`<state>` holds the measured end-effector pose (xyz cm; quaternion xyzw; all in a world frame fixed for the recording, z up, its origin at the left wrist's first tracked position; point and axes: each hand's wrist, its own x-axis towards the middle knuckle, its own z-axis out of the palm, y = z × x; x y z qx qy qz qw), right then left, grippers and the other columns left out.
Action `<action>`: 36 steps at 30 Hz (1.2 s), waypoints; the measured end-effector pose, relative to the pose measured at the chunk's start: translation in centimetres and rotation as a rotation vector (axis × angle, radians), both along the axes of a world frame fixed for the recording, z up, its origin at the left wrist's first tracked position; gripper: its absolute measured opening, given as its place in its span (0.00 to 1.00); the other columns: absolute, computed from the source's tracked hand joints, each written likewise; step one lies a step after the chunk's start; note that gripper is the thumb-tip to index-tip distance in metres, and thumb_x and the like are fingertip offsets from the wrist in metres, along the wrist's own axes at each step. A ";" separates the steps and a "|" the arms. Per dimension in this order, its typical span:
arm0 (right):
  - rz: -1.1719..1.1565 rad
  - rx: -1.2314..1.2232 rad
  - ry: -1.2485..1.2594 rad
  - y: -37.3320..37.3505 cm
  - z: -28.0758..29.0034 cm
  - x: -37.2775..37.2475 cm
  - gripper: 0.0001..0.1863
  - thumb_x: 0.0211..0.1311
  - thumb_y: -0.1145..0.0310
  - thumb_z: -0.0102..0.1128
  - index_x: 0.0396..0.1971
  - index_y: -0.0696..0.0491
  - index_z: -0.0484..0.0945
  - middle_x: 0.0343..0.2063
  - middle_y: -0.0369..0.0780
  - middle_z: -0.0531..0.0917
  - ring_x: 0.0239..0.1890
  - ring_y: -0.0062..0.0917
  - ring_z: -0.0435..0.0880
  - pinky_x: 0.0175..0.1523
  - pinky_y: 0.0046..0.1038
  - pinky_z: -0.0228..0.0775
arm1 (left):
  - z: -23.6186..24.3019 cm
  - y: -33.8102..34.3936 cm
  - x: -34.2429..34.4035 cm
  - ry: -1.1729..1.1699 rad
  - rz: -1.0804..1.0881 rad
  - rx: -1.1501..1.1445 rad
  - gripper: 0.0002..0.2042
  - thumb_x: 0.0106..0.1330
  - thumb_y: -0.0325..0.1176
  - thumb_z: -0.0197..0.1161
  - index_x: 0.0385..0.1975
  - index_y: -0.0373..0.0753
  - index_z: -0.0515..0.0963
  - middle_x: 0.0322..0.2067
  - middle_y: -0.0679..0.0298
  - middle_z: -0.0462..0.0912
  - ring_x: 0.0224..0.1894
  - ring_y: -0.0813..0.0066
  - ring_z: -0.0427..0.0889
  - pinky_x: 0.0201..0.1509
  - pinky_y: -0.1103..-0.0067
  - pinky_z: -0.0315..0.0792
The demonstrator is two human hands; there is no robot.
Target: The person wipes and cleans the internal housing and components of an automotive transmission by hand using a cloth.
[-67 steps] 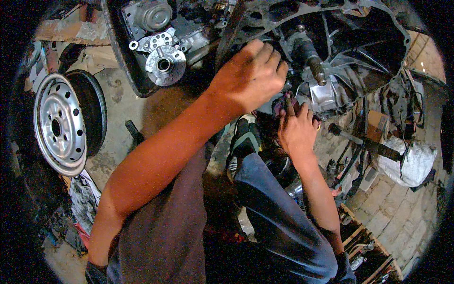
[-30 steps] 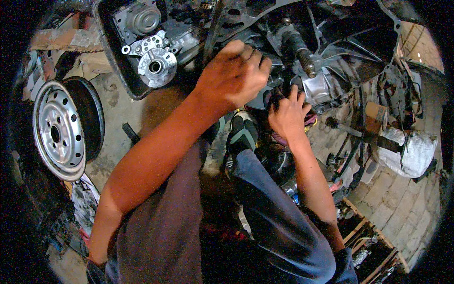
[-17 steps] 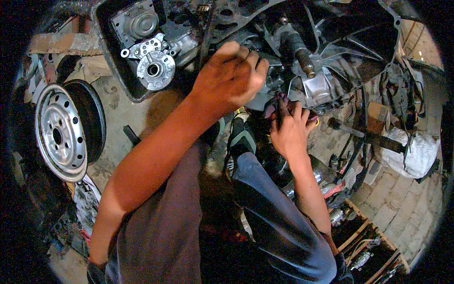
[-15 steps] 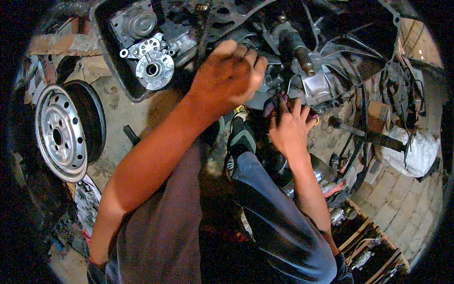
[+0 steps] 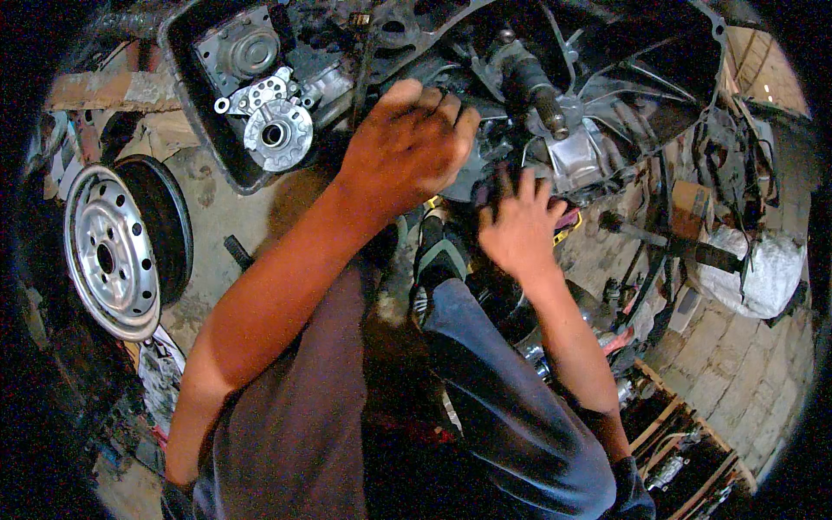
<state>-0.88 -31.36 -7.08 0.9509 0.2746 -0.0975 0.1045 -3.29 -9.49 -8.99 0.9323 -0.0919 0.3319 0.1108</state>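
Two hands, left (image 5: 406, 147) and right (image 5: 518, 227), press fingers-curled on one gearbox housing (image 5: 607, 69), grip unclear; one steel wheel (image 5: 108, 251) lies aside.

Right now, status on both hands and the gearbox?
Left hand on top of the gearbox housing. Right hand pressed against its lower side, beside the input shaft. Grip on anything: cannot tell. Steel wheel off left, clear.

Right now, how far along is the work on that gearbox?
Done: the gearbox is out and lies on the ground, its bell end open and the shaft bare. In hand: the left hand presses on the housing while the right hand works low at its front; what it grips is hidden. Left: the silver cover sits loose in the tray.
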 end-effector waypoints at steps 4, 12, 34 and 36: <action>0.051 0.118 0.077 0.2 -0.1 -0.3 0.32 0.59 0.54 0.63 0.61 0.57 0.75 0.64 0.55 0.70 0.63 0.57 0.68 0.60 0.67 0.59 | 0.9 0.3 0.0 0.111 -0.049 -0.019 0.22 0.55 0.33 0.68 0.51 0.38 0.74 0.42 0.60 0.80 0.47 0.63 0.81 0.62 0.64 0.70; 0.054 0.053 0.044 0.4 0.7 -0.9 0.31 0.56 0.59 0.66 0.59 0.57 0.77 0.60 0.53 0.73 0.62 0.53 0.69 0.60 0.59 0.61 | 0.3 0.3 -0.1 0.072 -0.077 -0.039 0.22 0.56 0.32 0.67 0.52 0.37 0.74 0.42 0.59 0.80 0.48 0.62 0.81 0.61 0.63 0.70; -0.098 0.749 0.027 -2.4 -2.4 -0.2 0.20 0.64 0.83 0.54 0.55 0.61 0.79 0.52 0.53 0.82 0.60 0.53 0.77 0.68 0.43 0.66 | 1.4 0.4 0.4 0.061 0.007 0.045 0.15 0.59 0.39 0.66 0.45 0.45 0.78 0.37 0.66 0.83 0.44 0.67 0.82 0.54 0.66 0.69; 0.030 0.580 -0.076 -1.3 -3.5 -1.2 0.23 0.64 0.77 0.55 0.60 0.60 0.76 0.54 0.57 0.79 0.64 0.55 0.73 0.70 0.47 0.63 | 1.7 0.2 0.4 0.129 0.044 0.102 0.15 0.60 0.42 0.67 0.46 0.47 0.81 0.41 0.66 0.87 0.46 0.65 0.84 0.47 0.64 0.69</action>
